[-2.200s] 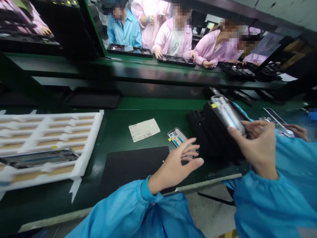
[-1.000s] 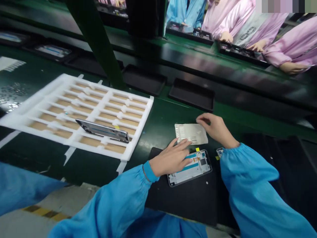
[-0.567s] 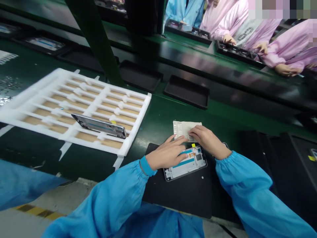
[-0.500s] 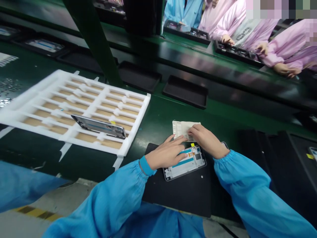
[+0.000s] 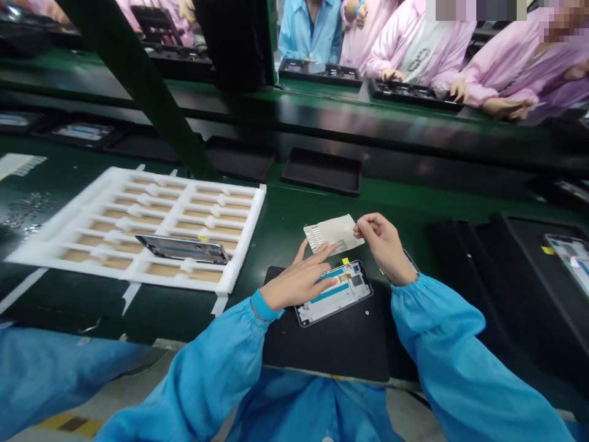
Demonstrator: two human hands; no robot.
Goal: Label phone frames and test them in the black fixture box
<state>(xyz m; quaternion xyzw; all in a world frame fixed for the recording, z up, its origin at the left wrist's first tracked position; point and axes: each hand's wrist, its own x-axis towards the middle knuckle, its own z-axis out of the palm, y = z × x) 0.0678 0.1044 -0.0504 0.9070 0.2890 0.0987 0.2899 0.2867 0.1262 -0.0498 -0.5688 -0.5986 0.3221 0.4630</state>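
Observation:
A phone frame [image 5: 338, 298] with blue strips and a yellow tab lies face up on a black mat [image 5: 331, 350]. Behind it, a cream sticker sheet [image 5: 335, 233] with rows of small slots rests on the green bench. My left hand [image 5: 301, 279] is open, its fingers stretched over the sheet's near edge, with the thumb over the phone frame. Beside the sheet's right end, my right hand [image 5: 380, 242] is raised with thumb and fingertips pinched together; whatever is between them is too small to make out. Partly behind my right wrist shows the edge of another phone frame [image 5: 411, 261].
To the left stands a white foam tray [image 5: 248, 236] with slots, one phone frame [image 5: 184, 248] standing tilted in it. Black trays [image 5: 322, 172] line the back. Stacked black trays [image 5: 515, 258] stand right, a phone frame on top. Co-workers [image 5: 414, 49] sit across the bench.
My right hand has lifted off the sticker sheet and moved to its right end, fingers still pinched. My left hand stays on the sheet. The camera view has shifted.

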